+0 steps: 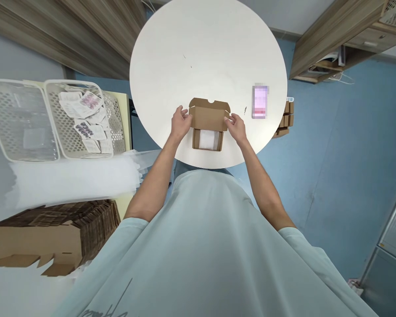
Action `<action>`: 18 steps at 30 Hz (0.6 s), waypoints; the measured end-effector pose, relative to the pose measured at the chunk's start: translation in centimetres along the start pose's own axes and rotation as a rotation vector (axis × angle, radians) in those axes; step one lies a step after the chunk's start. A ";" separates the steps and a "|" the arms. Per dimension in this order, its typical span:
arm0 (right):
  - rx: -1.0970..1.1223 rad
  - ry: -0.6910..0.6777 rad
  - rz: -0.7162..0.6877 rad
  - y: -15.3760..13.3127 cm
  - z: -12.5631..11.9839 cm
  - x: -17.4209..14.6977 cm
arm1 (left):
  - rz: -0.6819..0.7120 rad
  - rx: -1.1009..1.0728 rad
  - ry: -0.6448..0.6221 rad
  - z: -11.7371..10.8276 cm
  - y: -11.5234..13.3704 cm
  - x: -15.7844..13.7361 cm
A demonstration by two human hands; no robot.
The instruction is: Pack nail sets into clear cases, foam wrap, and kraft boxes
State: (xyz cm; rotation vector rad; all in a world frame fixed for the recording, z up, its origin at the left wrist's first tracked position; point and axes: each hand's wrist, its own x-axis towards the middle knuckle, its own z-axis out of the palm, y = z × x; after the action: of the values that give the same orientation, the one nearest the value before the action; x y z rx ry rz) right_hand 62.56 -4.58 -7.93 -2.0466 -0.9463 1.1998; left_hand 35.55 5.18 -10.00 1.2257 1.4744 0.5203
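Observation:
A small brown cardboard box (209, 119) sits near the front edge of the round white table (204, 48), its lid raised and tilted away from me. Inside the tray part lies a flat white packet (207, 139), partly covered by something translucent. My left hand (181, 123) pinches the left side of the lid between thumb and fingers. On the opposite side, my right hand (236, 128) holds the lid's right edge near its side flap, thumb on the inner face.
A phone (260, 102) with a blurred screen lies on the table's right. To my left stand white baskets (112, 116) with printed cards and clear packets, a pile of white sheets (75, 179) and a stack of flat cardboard boxes (46, 242). Folded boxes (285, 119) show beyond the table's right edge.

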 end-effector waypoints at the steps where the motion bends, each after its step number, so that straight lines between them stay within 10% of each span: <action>1: 0.005 -0.015 0.001 -0.2 0.2 0.0 | 0.005 -0.001 -0.017 0.1 0.0 0.0; 18: -0.166 -0.041 -0.231 -3.5 -1.2 -2.6 | 0.192 -0.024 -0.107 0.2 2.6 -3.1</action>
State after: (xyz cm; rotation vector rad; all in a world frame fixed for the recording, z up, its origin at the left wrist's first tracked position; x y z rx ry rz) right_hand 61.76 -4.81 -3.48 -1.9779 -1.3012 1.0746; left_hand 36.36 3.39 -6.43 1.3632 1.2641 0.5898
